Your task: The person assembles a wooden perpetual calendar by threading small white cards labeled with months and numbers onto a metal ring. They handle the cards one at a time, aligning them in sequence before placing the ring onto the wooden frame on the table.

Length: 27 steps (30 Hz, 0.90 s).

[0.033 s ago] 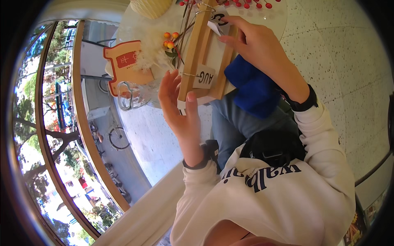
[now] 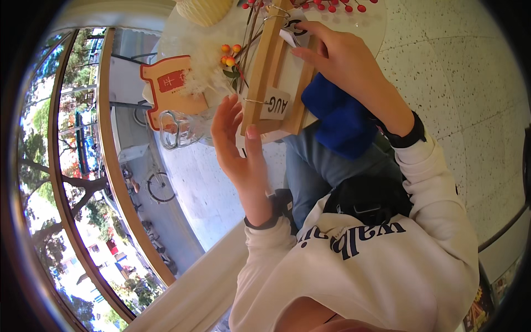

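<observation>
A wooden desk calendar [image 2: 255, 110] with flip cards on metal rings lies tilted on the round table. My right hand [image 2: 345, 58] reaches over its far part. Index finger and thumb hold a white number card [image 2: 301, 39], whose corner curls up. A month card [image 2: 275, 104] hangs from a ring at the calendar's near end. Beside that near end, my left hand [image 2: 238, 149] is open, fingers and thumb apart, with its thumb tip close to the wooden corner. I cannot tell whether it touches the wood.
Left of the calendar are a glass mug [image 2: 177, 130] lying on its side, an orange card [image 2: 193, 97] and a sprig of orange berries [image 2: 229, 55]. Red berries [image 2: 332, 8] and a cream ribbed object [image 2: 204, 10] stand farther back. Blue cloth [image 2: 343, 119] lies under my right forearm; a window is at left.
My left hand has shifted slightly left, away from the calendar's near end. My right hand stays at the number card with almost no movement.
</observation>
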Available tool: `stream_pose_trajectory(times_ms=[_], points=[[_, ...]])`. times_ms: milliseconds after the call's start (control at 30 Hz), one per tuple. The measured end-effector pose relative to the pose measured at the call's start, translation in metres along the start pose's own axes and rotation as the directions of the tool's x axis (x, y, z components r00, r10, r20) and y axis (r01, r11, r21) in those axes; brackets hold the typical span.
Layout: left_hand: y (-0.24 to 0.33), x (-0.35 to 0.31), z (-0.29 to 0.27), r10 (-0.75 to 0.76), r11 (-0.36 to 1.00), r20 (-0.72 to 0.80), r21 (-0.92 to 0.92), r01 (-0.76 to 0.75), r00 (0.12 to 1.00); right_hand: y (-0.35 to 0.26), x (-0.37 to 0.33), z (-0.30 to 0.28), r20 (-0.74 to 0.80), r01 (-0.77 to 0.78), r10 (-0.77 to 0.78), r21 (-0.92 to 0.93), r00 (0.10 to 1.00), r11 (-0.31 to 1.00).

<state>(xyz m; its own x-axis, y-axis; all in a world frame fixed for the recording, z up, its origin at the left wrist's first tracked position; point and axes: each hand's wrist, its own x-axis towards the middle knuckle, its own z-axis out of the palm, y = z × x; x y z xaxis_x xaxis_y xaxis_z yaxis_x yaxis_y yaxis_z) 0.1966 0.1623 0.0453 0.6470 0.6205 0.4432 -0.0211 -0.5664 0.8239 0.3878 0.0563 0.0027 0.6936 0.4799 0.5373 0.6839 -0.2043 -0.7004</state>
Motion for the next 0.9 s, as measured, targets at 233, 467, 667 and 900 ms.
stream_pose_trajectory(times_ms=[233, 467, 667, 900], points=[[0.036, 0.033, -0.021, 0.071, 0.959, 0.120, 0.264, -0.100, 0.990, -0.006, 0.007, 0.009, 0.019, 0.004, -0.002, -0.116, 1.000, 0.993], [0.036, 0.070, -0.013, -0.071, 0.937, 0.344, 0.346, -0.056, 0.936, -0.015, -0.001, -0.008, 0.165, -0.004, 0.015, -0.071, 0.986, 0.997], [0.019, 0.086, -0.003, -0.158, 0.967, 0.498, 0.251, 0.033, 0.853, -0.022, 0.012, -0.013, 0.105, -0.017, 0.014, 0.028, 0.994, 0.999], [0.002, 0.105, 0.007, -0.198, 0.973, 0.617, 0.032, 0.228, 0.761, -0.021, 0.018, -0.004, 0.077, 0.097, -0.097, 0.000, 0.992, 0.995]])
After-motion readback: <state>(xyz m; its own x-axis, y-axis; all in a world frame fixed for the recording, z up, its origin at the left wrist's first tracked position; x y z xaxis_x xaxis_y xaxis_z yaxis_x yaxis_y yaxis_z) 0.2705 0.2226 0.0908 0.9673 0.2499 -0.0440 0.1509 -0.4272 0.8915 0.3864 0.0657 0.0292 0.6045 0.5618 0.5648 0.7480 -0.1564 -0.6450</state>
